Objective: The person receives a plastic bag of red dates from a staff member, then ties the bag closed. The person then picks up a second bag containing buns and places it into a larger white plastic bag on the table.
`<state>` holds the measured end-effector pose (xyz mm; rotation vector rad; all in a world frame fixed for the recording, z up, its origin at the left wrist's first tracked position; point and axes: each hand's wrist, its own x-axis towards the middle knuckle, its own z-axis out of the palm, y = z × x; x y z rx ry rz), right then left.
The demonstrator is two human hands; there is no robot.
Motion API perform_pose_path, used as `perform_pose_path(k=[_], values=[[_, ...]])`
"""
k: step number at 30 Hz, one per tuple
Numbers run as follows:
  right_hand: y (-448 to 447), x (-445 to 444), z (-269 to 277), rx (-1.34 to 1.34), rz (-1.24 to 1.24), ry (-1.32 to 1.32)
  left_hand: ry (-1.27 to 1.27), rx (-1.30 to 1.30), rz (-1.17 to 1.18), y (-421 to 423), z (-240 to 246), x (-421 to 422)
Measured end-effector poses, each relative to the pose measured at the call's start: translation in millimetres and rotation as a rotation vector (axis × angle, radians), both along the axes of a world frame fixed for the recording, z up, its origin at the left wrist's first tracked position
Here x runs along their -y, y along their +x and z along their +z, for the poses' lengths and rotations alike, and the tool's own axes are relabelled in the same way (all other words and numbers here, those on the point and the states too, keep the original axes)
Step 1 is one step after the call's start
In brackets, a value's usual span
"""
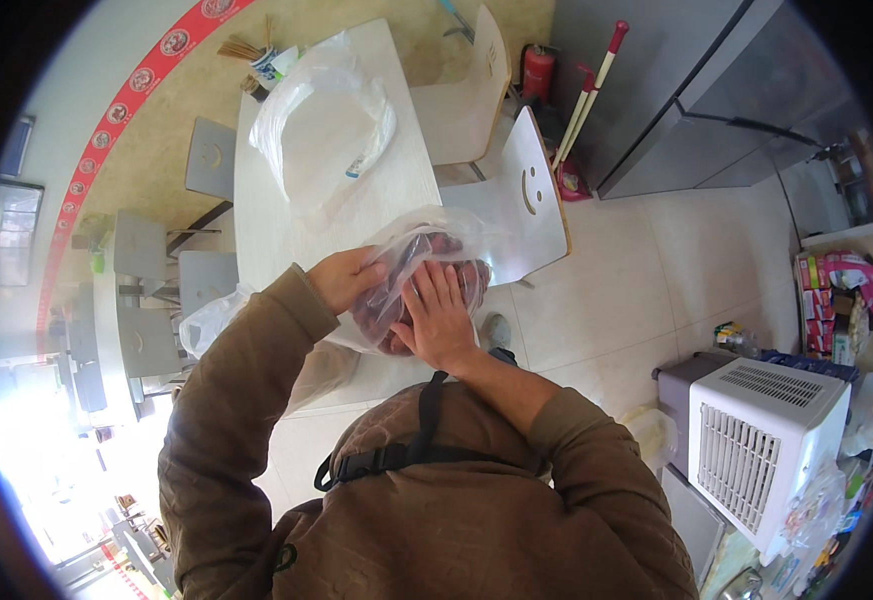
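Note:
A clear plastic bag of dark reddish pieces, whose kind I cannot tell, lies at the near edge of the white table. My left hand grips the bag's upper left side between thumb and fingers. Spread flat, my right hand rests against the bag's right part, its fingers pointing away from me; whether film lies between the palm and the pieces is not plain. Farther up the table lies a crumpled ring of translucent plastic with a small blue mark.
Chopsticks stand in a patterned holder at the table's far left corner. A white chair with a smiley cutout adjoins the table's right side. Beyond it are a red fire extinguisher and long handles. A white vented appliance stands at right.

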<state>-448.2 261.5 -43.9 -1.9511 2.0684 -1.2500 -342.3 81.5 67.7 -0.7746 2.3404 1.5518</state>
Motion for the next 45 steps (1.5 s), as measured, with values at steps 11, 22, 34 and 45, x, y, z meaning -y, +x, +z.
perform_pose_path(k=[11,22,34,45], values=[[-0.2,4.9,-0.7,0.0,-0.019,0.118,0.083,0.084,-0.049,-8.3,-28.5,-20.4],[-0.4,12.9,4.4,0.002,-0.016,0.124,-0.035,-0.08,-0.111,-2.5,-43.4,-20.5],[-25.6,-4.7,11.8,0.004,0.16,0.068,-0.637,0.045,-0.13,3.9,-8.4,-12.7],[-79.6,27.3,118.3,-0.156,0.022,-0.044,-0.805,0.065,-0.119,7.7,21.6,-22.2]])
